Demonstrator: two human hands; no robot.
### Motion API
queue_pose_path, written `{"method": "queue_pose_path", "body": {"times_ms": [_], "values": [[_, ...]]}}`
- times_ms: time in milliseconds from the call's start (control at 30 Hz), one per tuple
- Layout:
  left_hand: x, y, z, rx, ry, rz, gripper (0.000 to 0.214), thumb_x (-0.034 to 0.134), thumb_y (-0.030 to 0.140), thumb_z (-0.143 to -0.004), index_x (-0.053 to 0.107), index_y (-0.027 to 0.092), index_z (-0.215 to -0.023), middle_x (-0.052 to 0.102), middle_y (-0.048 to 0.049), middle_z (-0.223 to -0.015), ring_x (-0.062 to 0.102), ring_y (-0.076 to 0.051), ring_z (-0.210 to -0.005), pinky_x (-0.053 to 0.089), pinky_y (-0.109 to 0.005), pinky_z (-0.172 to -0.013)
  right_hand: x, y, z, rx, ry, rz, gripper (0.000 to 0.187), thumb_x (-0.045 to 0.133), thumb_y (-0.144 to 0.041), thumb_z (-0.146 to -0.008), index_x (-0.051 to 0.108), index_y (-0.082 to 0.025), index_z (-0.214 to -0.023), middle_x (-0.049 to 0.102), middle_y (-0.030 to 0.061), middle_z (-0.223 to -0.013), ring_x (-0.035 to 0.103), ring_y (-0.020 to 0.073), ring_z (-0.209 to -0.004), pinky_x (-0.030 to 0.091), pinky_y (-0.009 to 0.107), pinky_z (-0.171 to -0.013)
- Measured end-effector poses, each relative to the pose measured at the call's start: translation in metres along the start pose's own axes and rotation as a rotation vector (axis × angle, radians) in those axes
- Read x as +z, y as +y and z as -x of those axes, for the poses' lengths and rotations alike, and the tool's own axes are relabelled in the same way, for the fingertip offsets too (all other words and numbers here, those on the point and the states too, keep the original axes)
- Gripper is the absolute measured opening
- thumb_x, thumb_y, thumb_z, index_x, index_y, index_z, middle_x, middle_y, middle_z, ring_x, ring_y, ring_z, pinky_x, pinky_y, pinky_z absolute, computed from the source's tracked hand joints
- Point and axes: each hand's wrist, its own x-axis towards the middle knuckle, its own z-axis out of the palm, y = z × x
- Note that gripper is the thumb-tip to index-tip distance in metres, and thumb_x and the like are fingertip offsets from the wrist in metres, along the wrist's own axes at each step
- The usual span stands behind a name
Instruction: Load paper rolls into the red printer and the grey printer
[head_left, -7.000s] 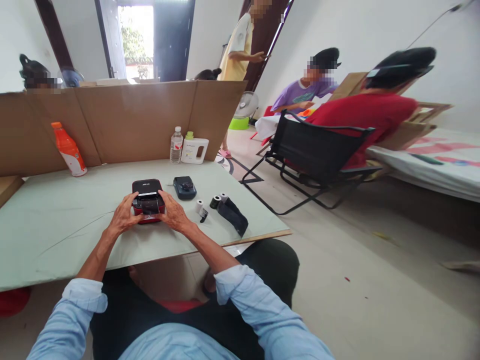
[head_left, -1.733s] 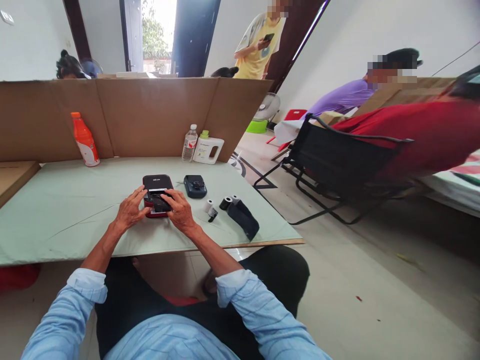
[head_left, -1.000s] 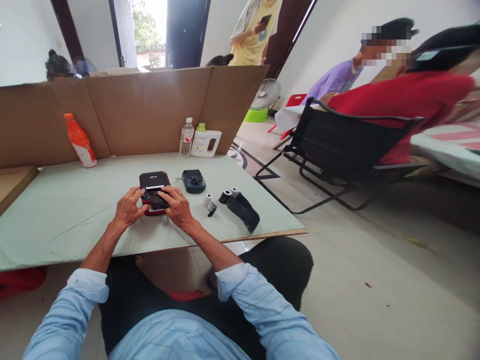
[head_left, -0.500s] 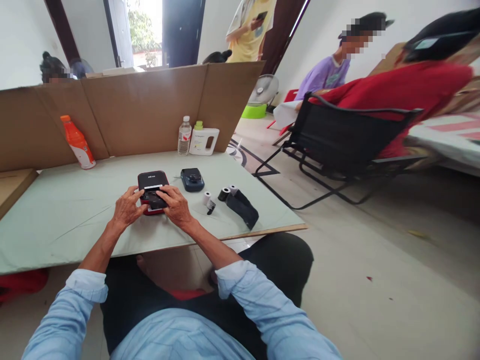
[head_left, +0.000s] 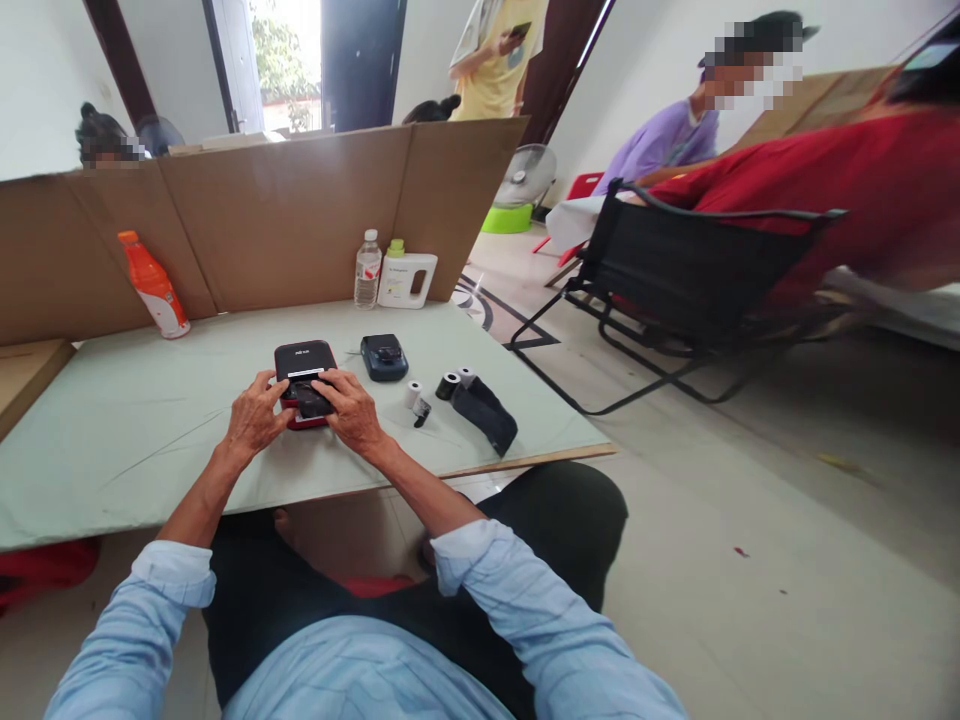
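A small black and red label printer [head_left: 304, 356] lies on the pale green table [head_left: 172, 420] in front of me. My left hand [head_left: 257, 412] grips its left side, thumb near the middle. From the right, my right hand [head_left: 352, 408] has its fingers on the dark cover at the printer's front half. A second, dark blue portable printer [head_left: 384, 358] stands just beyond my right hand. To the right of it lie a small white paper roll [head_left: 413, 393], a black-and-white roll [head_left: 448, 386] and a strip of dark material [head_left: 486, 416].
A brown cardboard screen [head_left: 285, 220] closes off the table's back. Before it stand an orange bottle [head_left: 154, 285], a clear water bottle [head_left: 367, 270] and a white jug [head_left: 406, 278]. A black folding chair [head_left: 697, 270] with a person in red is at the right.
My hands stay in nearly the same place on the label printer. The person in red at the right has leaned farther right.
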Motion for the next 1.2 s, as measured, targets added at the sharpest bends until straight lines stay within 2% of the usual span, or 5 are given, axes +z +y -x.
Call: {"method": "queue_pose_path", "body": {"times_ms": [233,400,600,833,1200], "values": [[0.008,-0.015,-0.002,-0.021,0.026,0.227,0.059,0.082,0.036,-0.082,0.068,0.023,-0.138,0.060,-0.0131,-0.150,0.068,-0.032,-0.128,0.060,-0.047,-0.108,-0.001,0.002,0.000,-0.007,-0.002,0.006,0.056,0.061,-0.001,-0.080,0.075,-0.023,-0.129,0.070,0.0114,-0.138,0.060,0.0311,-0.133,0.052,0.052,-0.118],[0.014,-0.037,-0.017,-0.032,0.007,0.547,0.049,0.073,0.049,-0.091,0.073,0.020,-0.131,0.069,-0.0143,-0.136,0.074,-0.025,-0.107,0.066,-0.043,-0.094,0.001,0.003,0.001,0.003,0.011,-0.006,0.059,0.061,-0.001,-0.080,0.074,-0.025,-0.133,0.069,0.0103,-0.140,0.059,0.0309,-0.134,0.053,0.052,-0.117],[0.017,-0.046,-0.017,-0.044,-0.022,0.662,0.068,0.083,0.052,-0.082,0.068,0.019,-0.140,0.068,-0.0161,-0.140,0.075,-0.026,-0.103,0.066,-0.043,-0.090,0.001,0.003,0.003,-0.021,0.039,0.001,0.062,0.060,-0.002,-0.079,0.071,-0.021,-0.136,0.068,0.0121,-0.141,0.061,0.0313,-0.133,0.051,0.053,-0.119],[0.028,-0.032,0.003,-0.041,0.036,0.554,0.072,0.080,0.041,-0.086,0.058,0.021,-0.151,0.066,-0.0147,-0.144,0.075,-0.024,-0.102,0.067,-0.039,-0.084,0.003,0.005,0.008,-0.035,0.065,-0.009,0.063,0.058,-0.001,-0.077,0.071,-0.024,-0.134,0.067,0.0105,-0.143,0.060,0.0305,-0.136,0.051,0.053,-0.121],[0.023,-0.018,0.010,0.049,0.200,0.211,0.038,0.082,0.031,-0.088,0.075,0.024,-0.125,0.073,-0.0102,-0.132,0.073,-0.028,-0.120,0.062,-0.043,-0.105,0.005,0.008,0.010,-0.038,0.069,-0.023,0.062,0.057,-0.001,-0.080,0.071,-0.024,-0.135,0.065,0.0116,-0.145,0.059,0.0302,-0.139,0.050,0.053,-0.121]]}}
